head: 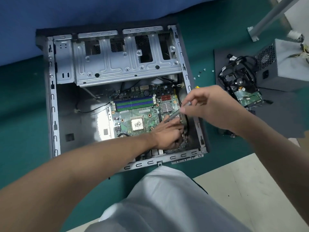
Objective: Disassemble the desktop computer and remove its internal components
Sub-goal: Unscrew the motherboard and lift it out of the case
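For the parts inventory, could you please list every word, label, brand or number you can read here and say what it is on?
No text can be read with certainty.
Motherboard: white stickers and printed markings, too small and blurred.
CPU: top smeared, no legible marking.
Hard drive: circuit-board side up, nothing legible.
Power supply: no label shows.
The left hand and the right hand with its screwdriver hide the board's right edge.

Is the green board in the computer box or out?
In. The green board lies flat inside the open case, its walls around it.
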